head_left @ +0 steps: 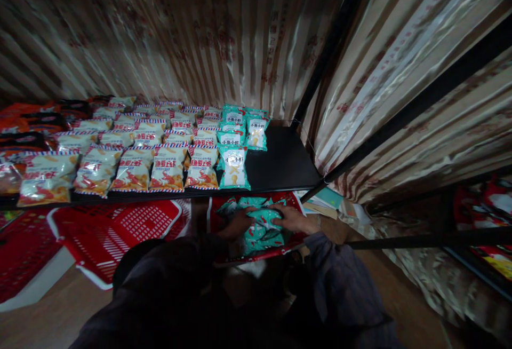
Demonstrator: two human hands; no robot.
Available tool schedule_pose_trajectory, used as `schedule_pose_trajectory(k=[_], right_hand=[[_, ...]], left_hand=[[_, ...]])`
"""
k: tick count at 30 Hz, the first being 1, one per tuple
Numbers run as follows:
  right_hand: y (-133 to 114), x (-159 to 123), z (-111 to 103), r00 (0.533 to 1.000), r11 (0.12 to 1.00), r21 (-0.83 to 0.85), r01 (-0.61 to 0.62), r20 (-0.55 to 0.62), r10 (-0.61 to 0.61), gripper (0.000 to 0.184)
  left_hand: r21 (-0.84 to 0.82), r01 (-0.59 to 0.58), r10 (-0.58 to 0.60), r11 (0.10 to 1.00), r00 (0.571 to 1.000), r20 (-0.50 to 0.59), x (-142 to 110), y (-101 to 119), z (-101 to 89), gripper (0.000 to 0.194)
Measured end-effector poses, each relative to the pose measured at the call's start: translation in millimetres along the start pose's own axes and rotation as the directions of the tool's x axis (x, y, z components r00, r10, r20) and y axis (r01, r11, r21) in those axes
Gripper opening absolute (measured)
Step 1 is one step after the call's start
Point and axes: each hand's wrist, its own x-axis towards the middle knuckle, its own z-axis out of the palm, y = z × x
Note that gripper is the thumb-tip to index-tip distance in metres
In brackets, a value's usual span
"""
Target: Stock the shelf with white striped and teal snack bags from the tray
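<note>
Both my hands are down in a red basket (pixel 296 246) filled with teal snack bags, below the front of the shelf. My left hand (pixel 239 223) grips the left side of a teal snack bag (pixel 264 216). On that bag's right side, my right hand (pixel 293 218) has its fingers curled over the edge. More teal bags lie under and around it in the basket. Above, on the black shelf (pixel 282 170), a front teal bag (pixel 234 168) with a white panel stands upright, with several of the same kind behind it.
Left of the teal bags stand rows of white, red and orange snack bags (pixel 130 170), then orange-and-black packs (pixel 30 119). An overturned-looking red basket (pixel 120 226) lies at lower left. A black post (pixel 332 50) and a striped curtain (pixel 248 45) border the shelf.
</note>
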Motion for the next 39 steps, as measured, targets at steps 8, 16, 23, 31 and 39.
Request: schedule_pose_trajectory(k=[8, 16, 23, 31, 39], right_hand=[[12, -4, -6, 0.999, 0.931, 0.364, 0.015, 0.036, -0.030, 0.049], [0, -19, -21, 0.998, 0.835, 0.550, -0.011, 0.054, -0.023, 0.047], [4, -26, -31, 0.988, 0.716, 0.698, -0.005, 0.116, -0.106, 0.057], [5, -26, -40, 0.966, 0.502, 0.864, -0.039, 0.161, -0.202, 0.052], [14, -35, -55, 0.991, 0.335, 0.942, 0.017, 0.028, -0.128, 0.074]], left_hand=[[-0.186, 0.019, 0.002, 0.982, 0.994, 0.111, -1, 11, -20.1, 0.030], [-0.301, -0.061, 0.093, 0.952, 0.991, 0.091, -8, 39, -33.9, 0.019], [-0.364, -0.074, 0.105, 0.928, 0.992, 0.068, -1, 49, -34.8, 0.036], [-0.338, -0.161, 0.176, 0.927, 0.984, 0.014, 6, 70, -33.8, 0.031], [-0.264, -0.151, 0.128, 0.953, 0.987, -0.102, -4, 69, -17.8, 0.026]])
